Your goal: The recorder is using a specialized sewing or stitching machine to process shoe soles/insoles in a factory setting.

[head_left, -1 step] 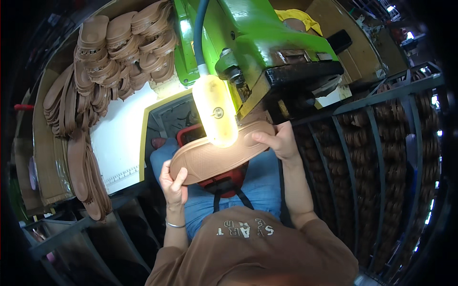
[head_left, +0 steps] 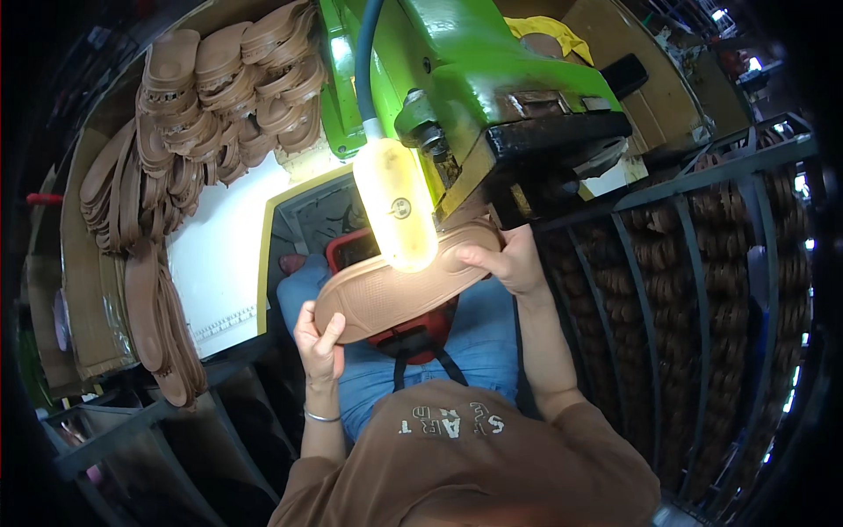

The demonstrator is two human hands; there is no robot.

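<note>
Yellow lamp [head_left: 392, 180] partly hides brown sole [head_left: 395, 299] near green machine [head_left: 479, 61].

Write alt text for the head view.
A left hand and right hand hold opposite ends of a brown shoe sole under a lit lamp, before a green machine. Similar brown soles are stacked at upper left.

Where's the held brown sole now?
The brown sole is mid head view: left hand on its left end, right hand on its right, lamp partly hiding its upper edge.
</note>
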